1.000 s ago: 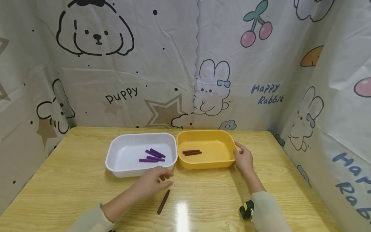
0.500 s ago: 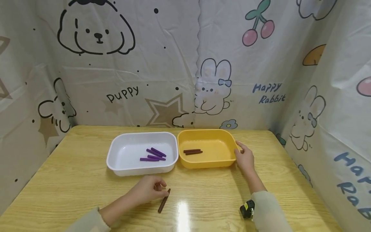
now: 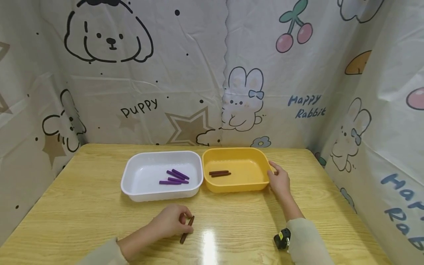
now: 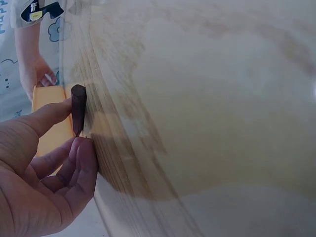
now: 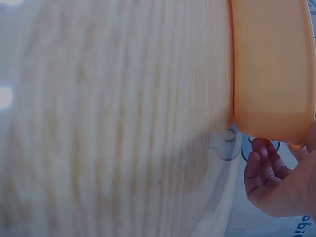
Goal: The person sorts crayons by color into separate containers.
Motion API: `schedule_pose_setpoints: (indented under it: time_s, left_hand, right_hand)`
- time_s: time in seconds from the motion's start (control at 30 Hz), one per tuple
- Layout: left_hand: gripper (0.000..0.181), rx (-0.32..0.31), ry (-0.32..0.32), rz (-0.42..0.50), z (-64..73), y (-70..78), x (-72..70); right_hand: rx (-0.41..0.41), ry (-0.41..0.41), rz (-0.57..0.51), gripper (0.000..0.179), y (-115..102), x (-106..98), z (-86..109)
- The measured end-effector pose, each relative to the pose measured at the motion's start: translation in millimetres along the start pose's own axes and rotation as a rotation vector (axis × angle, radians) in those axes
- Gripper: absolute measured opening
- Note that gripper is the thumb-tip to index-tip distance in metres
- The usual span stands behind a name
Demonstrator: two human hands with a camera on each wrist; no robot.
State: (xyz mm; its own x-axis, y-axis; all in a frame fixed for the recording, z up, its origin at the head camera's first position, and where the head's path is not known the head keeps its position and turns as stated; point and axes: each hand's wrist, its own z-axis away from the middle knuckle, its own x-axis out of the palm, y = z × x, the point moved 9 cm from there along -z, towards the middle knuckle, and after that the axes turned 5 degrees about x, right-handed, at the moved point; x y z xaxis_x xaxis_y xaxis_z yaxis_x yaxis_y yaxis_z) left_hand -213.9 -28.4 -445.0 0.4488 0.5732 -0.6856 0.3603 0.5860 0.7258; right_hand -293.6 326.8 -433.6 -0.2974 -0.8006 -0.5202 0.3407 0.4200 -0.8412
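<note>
Near the front middle of the table, my left hand (image 3: 170, 221) pinches a dark brown crayon (image 3: 183, 238) between thumb and fingers. The left wrist view shows the crayon (image 4: 78, 109) with its blunt end up and its thin tip down by the fingertips. My right hand (image 3: 280, 182) holds the right end of a yellow tray (image 3: 236, 188), thumb at the rim. From the right wrist, curled fingers (image 5: 266, 165) show against the tray's end wall (image 5: 274, 74). Two brown crayons (image 3: 220, 175) lie inside the yellow tray.
A white tray (image 3: 162, 197) stands left of the yellow one, side by side with it, holding several purple crayons (image 3: 175, 177). The wooden table (image 3: 238, 228) ends at a printed curtain (image 3: 185, 73) behind and at both sides. A black device (image 3: 282, 239) sits at the right sleeve.
My left hand has drawn back from the white tray's front edge to the loose brown crayon and taken hold of it. The right hand stays at the yellow tray.
</note>
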Motion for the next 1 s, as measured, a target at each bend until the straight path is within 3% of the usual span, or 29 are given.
schedule_pose_setpoints:
  time_s: [0.3, 0.67, 1.0]
  left_hand:
    - [0.012, 0.072, -0.015, -0.027, 0.0, 5.0, 2.1]
    - [0.018, 0.109, -0.024, -0.042, -2.8, 8.6, -1.7]
    - [0.016, 0.156, -0.014, -0.057, -9.5, 26.5, -18.3]
  right_hand:
    - [-0.004, 0.0, 0.01, 0.046, -2.2, 0.0, 0.3]
    - [-0.008, 0.001, 0.023, 0.046, -0.9, 0.7, -1.0]
    - [-0.019, 0.014, 0.037, 0.046, -0.4, -0.3, -2.6]
